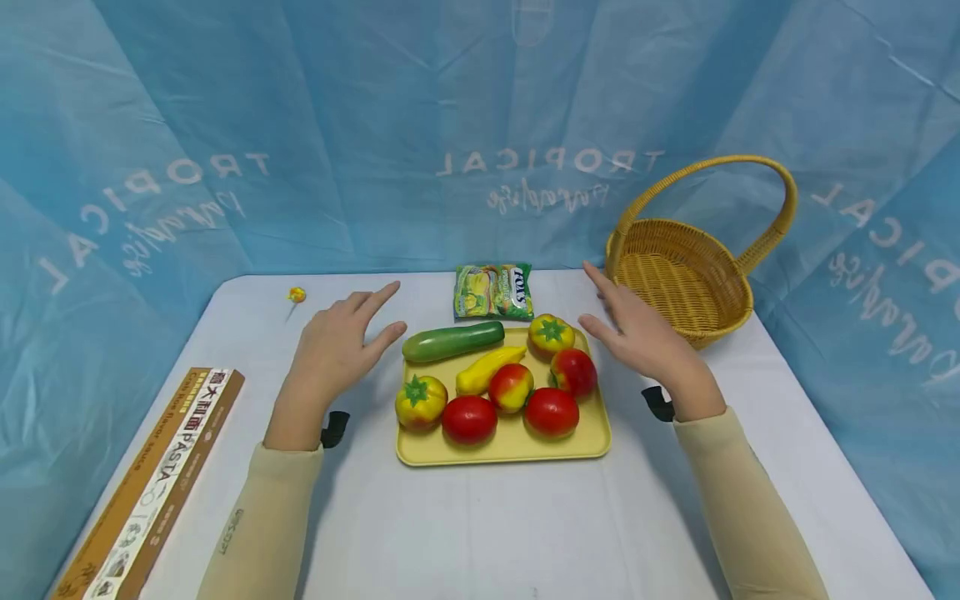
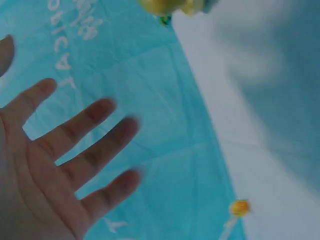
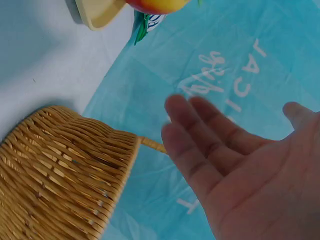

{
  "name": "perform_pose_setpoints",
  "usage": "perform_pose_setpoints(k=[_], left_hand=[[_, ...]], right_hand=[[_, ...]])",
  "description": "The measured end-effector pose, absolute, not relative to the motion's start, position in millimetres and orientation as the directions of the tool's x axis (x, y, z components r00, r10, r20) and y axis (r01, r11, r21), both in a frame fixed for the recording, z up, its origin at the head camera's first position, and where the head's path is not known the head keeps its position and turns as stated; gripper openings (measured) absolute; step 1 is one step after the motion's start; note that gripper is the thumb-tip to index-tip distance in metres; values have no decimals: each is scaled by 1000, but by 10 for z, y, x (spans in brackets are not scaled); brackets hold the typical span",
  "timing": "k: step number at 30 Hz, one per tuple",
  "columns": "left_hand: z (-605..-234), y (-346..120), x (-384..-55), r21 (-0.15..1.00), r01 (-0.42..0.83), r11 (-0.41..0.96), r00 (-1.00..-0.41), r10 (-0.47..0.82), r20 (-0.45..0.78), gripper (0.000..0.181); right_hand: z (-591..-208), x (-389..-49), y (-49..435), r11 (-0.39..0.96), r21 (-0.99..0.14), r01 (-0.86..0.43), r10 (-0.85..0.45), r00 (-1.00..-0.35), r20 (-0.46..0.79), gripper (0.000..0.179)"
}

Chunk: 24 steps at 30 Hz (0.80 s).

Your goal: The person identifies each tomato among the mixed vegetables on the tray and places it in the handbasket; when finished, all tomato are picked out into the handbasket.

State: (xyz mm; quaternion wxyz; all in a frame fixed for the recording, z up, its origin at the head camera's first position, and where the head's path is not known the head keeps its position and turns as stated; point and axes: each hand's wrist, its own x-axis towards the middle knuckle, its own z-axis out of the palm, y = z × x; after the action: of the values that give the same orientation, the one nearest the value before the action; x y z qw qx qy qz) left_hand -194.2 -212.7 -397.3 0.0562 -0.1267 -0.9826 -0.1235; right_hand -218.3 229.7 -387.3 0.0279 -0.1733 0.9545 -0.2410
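A yellow tray lies mid-table with several fruits and vegetables on it. At its back left is a green cucumber, then a curved yellow vegetable. Round yellow fruits with green star-shaped tops sit at the front left and back right. Red and red-yellow fruits fill the front and right. My left hand is raised left of the tray, empty, fingers spread in the left wrist view. To the right of the tray hovers my right hand, also empty, fingers extended, near the wicker basket.
Behind the tray lies a green Fox's candy bag. A lollipop is at the back left, and a long pasta box runs along the left edge. Blue printed cloth hangs around the white table.
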Motion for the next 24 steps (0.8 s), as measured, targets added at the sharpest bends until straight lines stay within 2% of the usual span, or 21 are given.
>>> perform_pose_setpoints(k=[5,11,17,24], left_hand=[[-4160,-2280,-2064,479,142,866,-972,214,-97,82],[-4437,-2385,-2197,724,-24,690,-886,320,-335,78],[-4588,-2407,-2171,824,-151,546,-815,403,-416,79],[-4655,-2367,-2125,848,-198,491,-766,462,-446,60]], right_hand=[[-3921,-2293,2339,816,-512,-270,-335,-941,-38,80],[-4002,-2413,2349,847,-482,-223,-336,-928,-160,81],[-4161,-2524,2322,825,-524,-211,-373,-900,-227,79],[-4360,-2627,2314,748,-635,-194,-430,-871,-239,77]])
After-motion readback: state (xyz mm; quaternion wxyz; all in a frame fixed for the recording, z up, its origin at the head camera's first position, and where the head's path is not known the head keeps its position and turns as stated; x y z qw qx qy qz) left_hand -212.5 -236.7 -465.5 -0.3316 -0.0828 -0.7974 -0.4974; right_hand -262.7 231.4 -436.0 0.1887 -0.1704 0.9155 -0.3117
